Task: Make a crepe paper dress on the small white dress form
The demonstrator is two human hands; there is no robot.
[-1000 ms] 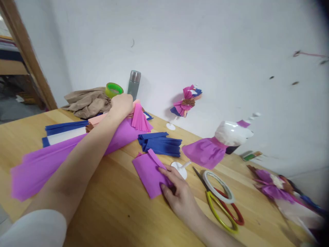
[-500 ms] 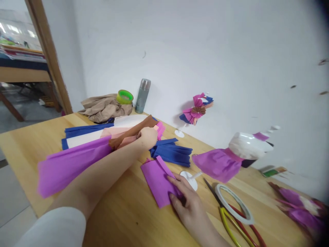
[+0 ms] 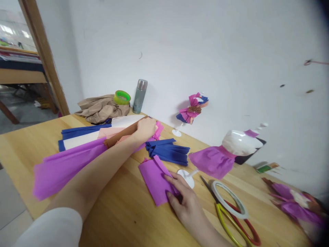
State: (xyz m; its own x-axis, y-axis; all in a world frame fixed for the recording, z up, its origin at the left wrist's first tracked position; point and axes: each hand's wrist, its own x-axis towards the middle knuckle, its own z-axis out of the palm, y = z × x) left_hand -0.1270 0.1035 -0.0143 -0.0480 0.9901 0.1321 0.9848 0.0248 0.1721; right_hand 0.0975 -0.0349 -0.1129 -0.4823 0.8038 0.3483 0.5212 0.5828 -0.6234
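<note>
My left hand (image 3: 146,129), fingers closed, is on the end of a folded strip of brown crepe paper (image 3: 123,133) on the pile at the back. Beneath my left forearm lies a long purple crepe paper sheet (image 3: 66,164). With thumb and fingers, my right hand (image 3: 183,195) pinches the edge of a folded purple crepe paper piece (image 3: 155,183) lying on the table. A bundle of blue crepe paper (image 3: 168,151) lies between the two hands. Right of it, a small mannequin (image 3: 232,142) in a purple paper skirt leans on its white stand.
Scissors (image 3: 223,212) and a white tape roll (image 3: 230,199) lie right of my right hand. At the back are a flask (image 3: 140,96), a green tape roll (image 3: 122,97) on brown cloth (image 3: 101,109), and a decorated paper figure (image 3: 192,109). Another purple figure (image 3: 295,206) lies far right.
My left hand has shifted slightly up and back, over the end of the brown paper. My right hand keeps its pinch on the purple piece. The whole view has moved slightly.
</note>
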